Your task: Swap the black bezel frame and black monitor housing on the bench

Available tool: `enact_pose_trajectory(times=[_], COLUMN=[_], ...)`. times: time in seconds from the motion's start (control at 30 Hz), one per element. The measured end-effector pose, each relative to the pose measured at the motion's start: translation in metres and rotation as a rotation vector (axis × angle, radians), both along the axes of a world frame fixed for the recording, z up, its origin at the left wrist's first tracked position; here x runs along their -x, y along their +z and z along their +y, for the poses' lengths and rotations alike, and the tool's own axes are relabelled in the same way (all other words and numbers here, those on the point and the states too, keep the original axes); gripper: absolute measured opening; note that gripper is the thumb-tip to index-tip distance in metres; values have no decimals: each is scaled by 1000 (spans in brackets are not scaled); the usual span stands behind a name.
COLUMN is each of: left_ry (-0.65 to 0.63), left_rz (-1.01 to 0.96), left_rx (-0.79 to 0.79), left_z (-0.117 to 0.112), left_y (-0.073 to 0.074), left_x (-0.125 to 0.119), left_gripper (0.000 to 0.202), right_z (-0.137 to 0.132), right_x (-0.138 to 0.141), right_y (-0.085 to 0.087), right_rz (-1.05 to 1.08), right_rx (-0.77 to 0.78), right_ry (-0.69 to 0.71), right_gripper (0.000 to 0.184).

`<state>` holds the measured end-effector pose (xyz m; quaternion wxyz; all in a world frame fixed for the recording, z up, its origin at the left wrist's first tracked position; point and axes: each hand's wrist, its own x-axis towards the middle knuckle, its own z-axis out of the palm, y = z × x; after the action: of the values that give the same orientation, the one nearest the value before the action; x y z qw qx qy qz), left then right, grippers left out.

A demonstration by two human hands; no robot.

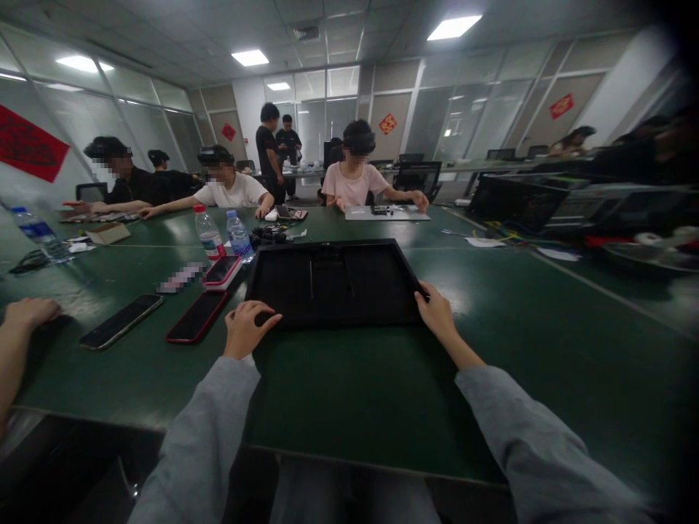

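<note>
A flat black tray (333,247) lies on the green table (338,393) straight in front of me. My left hand (245,327) is curled over its near left corner, fingers bent onto the rim. At the near right corner my right hand (434,309) grips the edge, thumb on top. Both arms wear grey sleeves. Thin dark strips lie inside the tray; I cannot make them out.
Left of the tray lie a red-cased phone (197,317), a black phone (121,321) and a pink-cased phone (221,271), with two water bottles (208,233) behind. Another person's hand (28,311) rests at far left. Several people sit across the table. Cables and equipment (546,211) crowd the right.
</note>
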<state>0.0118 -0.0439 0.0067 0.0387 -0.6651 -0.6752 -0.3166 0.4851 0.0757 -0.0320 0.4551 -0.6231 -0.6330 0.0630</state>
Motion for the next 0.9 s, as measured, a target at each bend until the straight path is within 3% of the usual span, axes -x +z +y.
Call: enact_pose_trajectory(times=[0.1, 0.17, 0.33, 0.63, 0.9], left_ry=[193, 282, 263, 200, 229], left_rz=[-74, -174, -312, -308, -227], left_rx=[-100, -64, 131, 185, 146], left_z=[12, 21, 41, 63, 59], left_y=[-6, -11, -22, -22, -15], left_x=[10, 22, 49, 62, 52], left_gripper=[48, 59, 51, 50, 45], right_z=[-1, -1, 0, 2, 9], right_x=[2, 3, 3, 0, -11], right_y=[1, 1, -1, -3, -7], right_rz=[21, 32, 58, 36, -61], right_rx=[8, 21, 8, 24, 46], right_ry=[-24, -38, -41, -1, -20], right_gripper=[48, 49, 45, 45, 47])
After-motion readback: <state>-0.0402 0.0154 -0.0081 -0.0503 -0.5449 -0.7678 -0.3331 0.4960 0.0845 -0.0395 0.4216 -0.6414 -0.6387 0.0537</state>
